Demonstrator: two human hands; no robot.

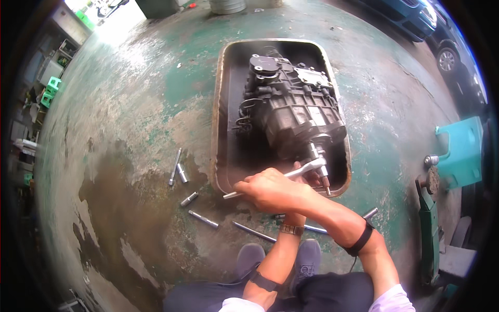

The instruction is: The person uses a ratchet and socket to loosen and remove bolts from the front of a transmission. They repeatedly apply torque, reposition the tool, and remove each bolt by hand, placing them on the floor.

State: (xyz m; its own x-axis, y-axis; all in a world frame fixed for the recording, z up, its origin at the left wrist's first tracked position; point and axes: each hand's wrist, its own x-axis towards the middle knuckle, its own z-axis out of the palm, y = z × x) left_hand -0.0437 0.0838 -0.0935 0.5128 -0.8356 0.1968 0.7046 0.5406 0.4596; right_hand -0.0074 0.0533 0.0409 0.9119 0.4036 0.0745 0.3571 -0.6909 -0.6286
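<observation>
A grey metal gearbox (296,104) lies in a dark tray (217,130) with a worn, rusty rim. From its near end a splined shaft (325,183) points toward me. Across this shaft runs a ratchet wrench (313,164), its head beside the shaft and its handle slanting down to the left. My right hand (267,188) is closed round the handle, the forearm crossing over my left one. Under that crossing, my left hand (311,178) has curled fingers at the wrench head. Much of the left hand is hidden, as is how the head seats.
Extension bars (175,166) and sockets (189,199) lie on the floor left of the tray; a long rod (254,232) lies before my shoes. At right stand a turquoise stool (460,151), a can (431,160) and a green jack (429,234). Cars (400,15) are parked far right.
</observation>
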